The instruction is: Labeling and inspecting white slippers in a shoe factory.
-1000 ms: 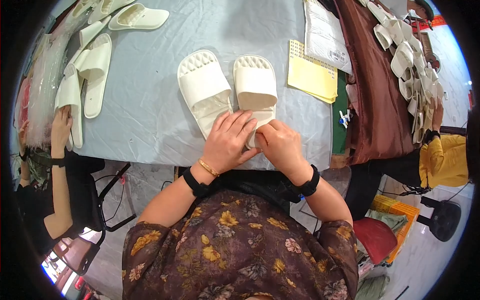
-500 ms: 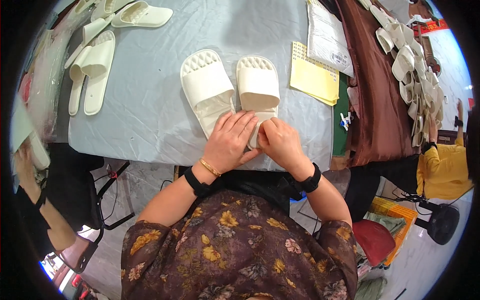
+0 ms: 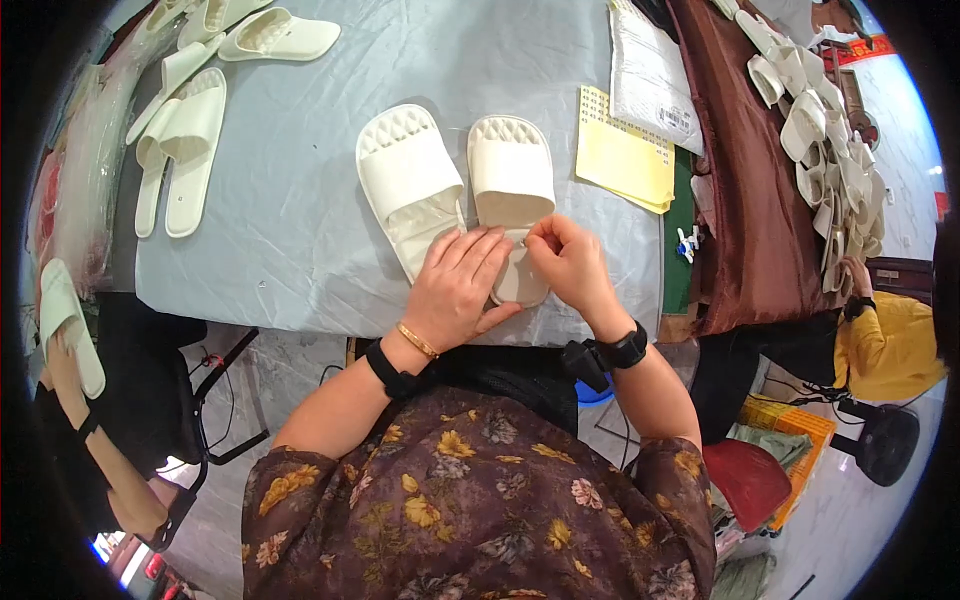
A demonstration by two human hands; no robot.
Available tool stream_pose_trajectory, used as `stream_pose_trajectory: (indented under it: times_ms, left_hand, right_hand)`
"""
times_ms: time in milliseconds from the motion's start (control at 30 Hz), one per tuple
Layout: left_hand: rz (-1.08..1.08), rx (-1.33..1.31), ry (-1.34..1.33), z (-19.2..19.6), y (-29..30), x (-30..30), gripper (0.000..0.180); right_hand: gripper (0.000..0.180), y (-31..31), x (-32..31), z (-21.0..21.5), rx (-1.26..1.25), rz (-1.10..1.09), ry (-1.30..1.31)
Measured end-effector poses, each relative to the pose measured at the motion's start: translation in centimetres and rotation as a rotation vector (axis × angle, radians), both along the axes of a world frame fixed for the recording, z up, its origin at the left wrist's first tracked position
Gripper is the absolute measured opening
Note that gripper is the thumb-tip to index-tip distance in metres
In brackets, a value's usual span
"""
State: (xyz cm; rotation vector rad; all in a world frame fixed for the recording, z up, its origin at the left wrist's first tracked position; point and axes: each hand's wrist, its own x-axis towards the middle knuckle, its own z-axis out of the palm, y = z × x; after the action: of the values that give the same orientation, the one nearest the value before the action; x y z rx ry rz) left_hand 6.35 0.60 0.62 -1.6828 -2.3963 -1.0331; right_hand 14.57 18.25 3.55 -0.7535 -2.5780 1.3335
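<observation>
A pair of cream slippers lies side by side on the table in front of me, toes pointing away. My left hand [image 3: 455, 285] rests with its fingers stretched over the heel of the left slipper [image 3: 410, 165] and the inner edge of the right slipper [image 3: 512, 175], its thumb at that slipper's heel. Over the right side of the right slipper's insole, my right hand [image 3: 570, 260] is closed in a pinch. A small dark speck shows at its fingertips; what they hold, if anything, is too small to name.
Yellow sticker sheets [image 3: 625, 155] and a white plastic package [image 3: 650, 80] lie to the right. More slippers [image 3: 190, 150] stand at the far left; several others [image 3: 805, 125] line a brown cloth [image 3: 745, 230]. At the left, another person's hand holds a slipper [image 3: 72, 325]; a yellow-sleeved person is at right.
My right hand has lifted slightly up and away from the right slipper's heel, still pinched. My left hand has barely moved. The slipper in the left-hand person's hold has shifted.
</observation>
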Motion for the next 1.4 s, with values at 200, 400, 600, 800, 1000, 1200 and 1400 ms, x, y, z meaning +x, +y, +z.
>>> stream_pose_trajectory:
  times_ms: [200, 400, 600, 800, 1000, 1200, 1400]
  left_hand:
    - [0.000, 0.017, -0.003, -0.2, -0.1, 0.0, 0.067]
    - [-0.001, 0.009, -0.004, -0.3, -0.1, -0.1, 0.064]
    - [-0.008, 0.014, -0.011, -0.2, -0.1, -0.1, 0.062]
    - [-0.007, 0.018, -0.025, -0.2, -0.1, -0.2, 0.061]
    - [-0.001, 0.008, -0.018, -0.2, -0.1, -0.2, 0.060]
    - [-0.002, 0.011, -0.021, -0.1, 0.0, -0.2, 0.060]
    - [-0.002, 0.006, -0.021, 0.0, 0.0, -0.1, 0.061]
  right_hand:
    - [0.018, 0.1, -0.6, -1.9, -0.133, -0.062, -0.046]
    - [0.019, -0.3, -0.8, -1.3, -0.052, -0.058, -0.061]
    - [0.016, -0.6, -1.4, 0.0, 0.109, 0.000, -0.090]
    - [0.011, -0.4, -1.7, 0.5, 0.223, 0.097, -0.146]
    - [0.015, -0.4, -1.5, 0.4, 0.348, 0.126, -0.131]
    - [0.022, -0.9, -1.2, 0.0, 0.325, 0.049, -0.095]
    - [0.023, -0.8, -1.1, 0.0, 0.238, 0.004, -0.058]
